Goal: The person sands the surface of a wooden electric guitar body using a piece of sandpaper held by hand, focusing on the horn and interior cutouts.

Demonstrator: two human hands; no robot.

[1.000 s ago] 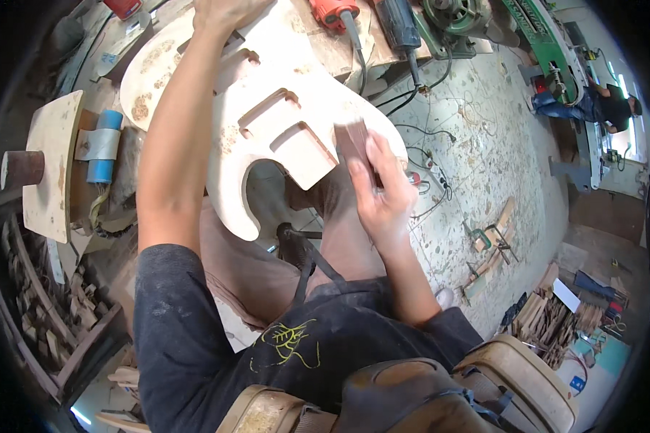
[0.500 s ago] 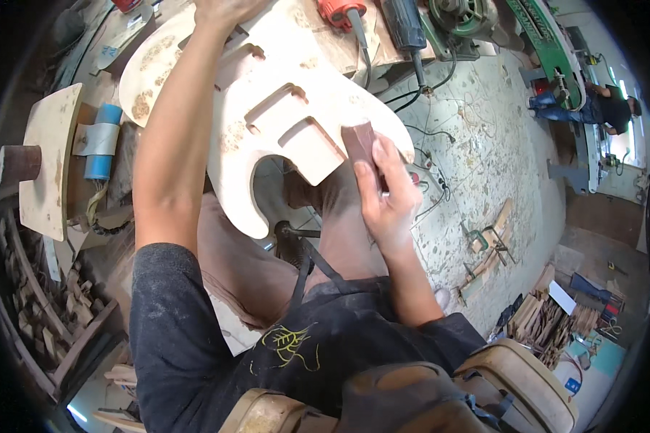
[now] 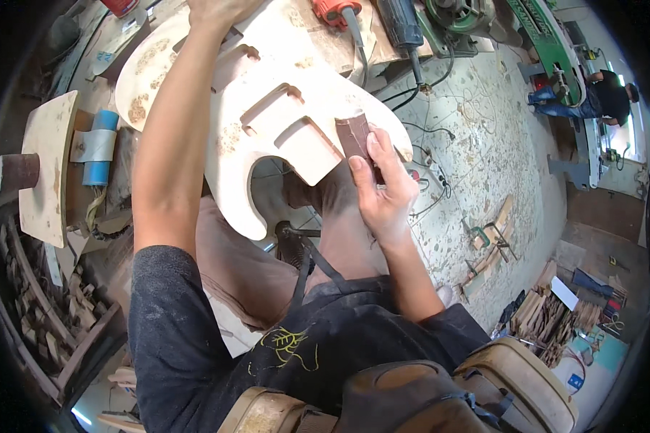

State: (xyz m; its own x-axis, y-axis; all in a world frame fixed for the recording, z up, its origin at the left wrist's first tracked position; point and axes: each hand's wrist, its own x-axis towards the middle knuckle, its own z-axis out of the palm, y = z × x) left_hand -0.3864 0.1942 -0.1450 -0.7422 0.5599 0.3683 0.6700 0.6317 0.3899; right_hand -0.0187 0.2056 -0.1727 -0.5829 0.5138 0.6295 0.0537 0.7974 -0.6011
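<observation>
A pale wooden electric guitar body (image 3: 231, 155) with dark burl spots and routed cavities lies in front of me, its near horn over my lap. My right hand (image 3: 386, 184) grips a sanding block (image 3: 355, 137) wrapped in brown sandpaper, thumb on one side and fingers on the other. The block's far end meets the body's edge beside the neck pocket. At the top of the picture my left hand (image 3: 220, 10) is at the far part of the body; its fingers run out of view, so their pose is hidden.
On the bench beyond lie a red power tool (image 3: 334, 11) and a dark blue corded one (image 3: 401, 25). A sander drum (image 3: 18, 173) and blue cylinder (image 3: 101, 148) stand left. Clamped wood (image 3: 487, 249) lies on the floor. Another person (image 3: 607, 97) stands far right.
My right hand and the sanding block have shifted slightly left and up along the body's edge. The guitar body has moved a little left in the picture. My left arm keeps nearly the same pose.
</observation>
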